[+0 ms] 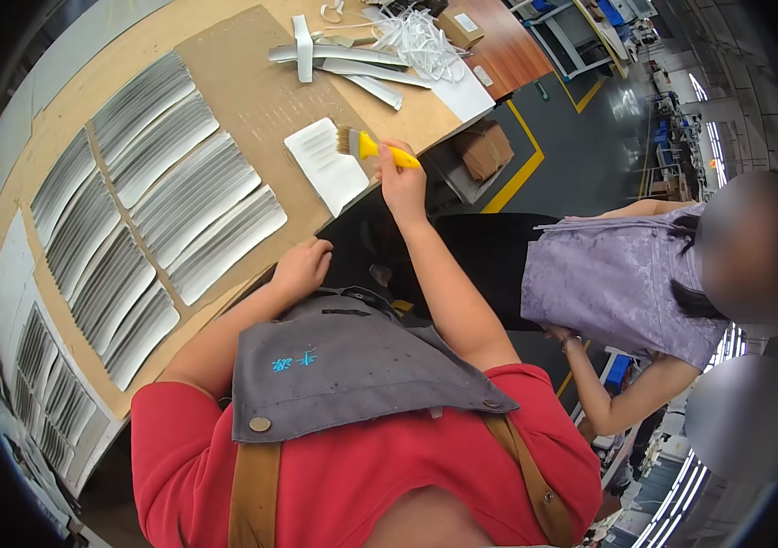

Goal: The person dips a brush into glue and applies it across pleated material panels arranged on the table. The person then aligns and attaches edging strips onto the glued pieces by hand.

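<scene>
the right hand (pixel 400 183) is closed round the yellow handle of a paintbrush (pixel 378 151), at the near right corner of the brown cardboard sheet (pixel 243 73). the brush's bristles touch the edge of a small fanned stack of white sheets (pixel 330 169), which lies on that same corner of the cardboard, its layers stepped where the brush meets them. the left hand (pixel 302 268) is by the cardboard's near edge, fingers loosely bent and palm hidden; i cannot tell whether anything is in it or whether it touches the workbench (pixel 170 23).

longer fanned white strips (pixel 193 192) lie side by side in two rows over the left part of the cardboard, their dark-lined edges overlapping like shingles. grey-white strips (pixel 352 66) cross the cardboard's right edge in a loose pile, one upright among them as seen from above. to the right of the cardboard come a tangle of thin white ribbons (pixel 421 44) and a small brown carton (pixel 460 27). below the bench, right of the cardboard, is a larger brown box (pixel 483 151). farther right of it stands a co-worker in a lilac top (pixel 613 283).
</scene>
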Available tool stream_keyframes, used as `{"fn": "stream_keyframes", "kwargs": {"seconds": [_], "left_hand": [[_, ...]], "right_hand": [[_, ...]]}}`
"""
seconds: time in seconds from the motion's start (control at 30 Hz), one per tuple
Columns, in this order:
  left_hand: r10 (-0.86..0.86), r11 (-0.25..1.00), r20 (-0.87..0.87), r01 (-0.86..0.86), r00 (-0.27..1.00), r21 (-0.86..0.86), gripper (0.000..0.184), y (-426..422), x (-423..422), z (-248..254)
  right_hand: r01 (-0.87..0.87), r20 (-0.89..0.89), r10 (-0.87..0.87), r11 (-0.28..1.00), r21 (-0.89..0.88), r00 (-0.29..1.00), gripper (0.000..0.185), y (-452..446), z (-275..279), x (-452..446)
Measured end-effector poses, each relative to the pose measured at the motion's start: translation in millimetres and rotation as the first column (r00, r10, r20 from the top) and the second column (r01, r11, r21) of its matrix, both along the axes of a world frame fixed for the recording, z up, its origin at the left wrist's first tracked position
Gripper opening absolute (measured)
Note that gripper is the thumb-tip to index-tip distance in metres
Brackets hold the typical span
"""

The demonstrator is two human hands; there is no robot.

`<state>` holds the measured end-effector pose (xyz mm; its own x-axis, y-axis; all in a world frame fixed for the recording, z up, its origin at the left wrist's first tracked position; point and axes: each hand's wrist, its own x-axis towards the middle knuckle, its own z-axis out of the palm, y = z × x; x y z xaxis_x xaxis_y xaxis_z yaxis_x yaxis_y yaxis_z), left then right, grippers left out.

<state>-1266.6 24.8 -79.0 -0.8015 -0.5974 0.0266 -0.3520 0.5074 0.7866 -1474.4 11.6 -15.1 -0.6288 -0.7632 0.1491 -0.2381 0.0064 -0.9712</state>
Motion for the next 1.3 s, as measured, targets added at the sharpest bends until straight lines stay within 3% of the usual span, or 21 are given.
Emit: {"fn": "stream_keyframes", "kwargs": {"seconds": [0.07,0.13,0.23,0.27,0.4,0.47,0.6,0.7,0.73,0.83,0.93,0.97,1.07,1.17,1.27,1.3], "left_hand": [[0.037,0.999,0.067,-0.039,0.997,0.026,0.021,7,-1,0],[0.063,0.993,0.092,-0.053,0.994,-0.104,0.023,6,-13,4],[0.143,0.942,0.107,-0.102,0.984,-0.320,0.030,-9,-41,0],[0.185,0.913,0.090,-0.137,0.979,-0.384,0.032,-18,-52,-6],[0.206,0.865,0.126,-0.121,0.970,-0.487,0.035,-40,-79,-24],[0.197,0.909,0.227,-0.092,0.954,-0.406,0.034,-41,-83,-26],[0.214,0.905,0.245,-0.097,0.946,-0.415,0.032,-42,-86,-33],[0.181,0.930,0.263,-0.078,0.948,-0.360,0.031,-47,-84,-26],[0.176,0.935,0.263,-0.078,0.949,-0.346,0.030,-48,-84,-25],[0.170,0.943,0.252,-0.082,0.953,-0.324,0.028,-52,-84,-23],[0.191,0.944,0.208,-0.120,0.959,-0.308,0.024,-51,-86,-28],[0.205,0.945,0.181,-0.147,0.962,-0.291,0.023,-51,-88,-31],[0.237,0.935,0.145,-0.186,0.960,-0.302,0.021,-49,-85,-28],[0.253,0.934,0.166,-0.196,0.953,-0.298,0.020,-52,-80,-7],[0.362,0.896,0.176,-0.290,0.915,-0.336,0.024,-86,-72,5],[0.402,0.883,0.186,-0.326,0.896,-0.336,0.026,-106,-72,13]], "right_hand": [[-0.105,-0.130,0.111,0.993,0.052,0.985,0.020,-14,0,-7],[-0.194,-0.237,0.237,0.962,0.193,0.942,0.019,-43,0,-21],[-0.398,-0.565,0.435,0.896,0.197,0.701,0.020,-71,-1,-40],[-0.444,-0.433,0.544,0.839,0.316,0.719,0.022,-74,3,-43],[-0.536,-0.478,0.676,0.737,0.413,0.561,0.019,-90,2,-39],[-0.611,-0.452,0.752,0.656,0.442,0.480,0.018,-95,-3,-30],[-0.560,-0.554,0.692,0.712,0.422,0.462,0.018,-120,-31,-46],[-0.410,-0.593,0.578,0.816,0.408,0.560,0.018,-131,-18,-64],[-0.366,-0.559,0.490,0.872,0.326,0.669,0.019,-128,-13,-67],[-0.516,-0.490,0.600,0.798,0.311,0.633,0.020,-110,-14,-63],[-0.313,-0.641,0.445,0.896,0.316,0.626,0.020,-117,-16,-64],[-0.305,-0.634,0.390,0.920,0.245,0.668,0.020,-124,-13,-68],[-0.283,-0.593,0.288,0.953,0.103,0.752,0.019,-127,15,-64],[-0.216,-0.438,0.331,0.931,0.293,0.835,0.016,-82,40,-47],[-0.015,-0.395,-0.004,0.999,-0.043,0.919,0.020,-23,24,-51],[0.015,-0.239,-0.011,1.000,0.017,0.971,0.020,2,16,-54]]}}
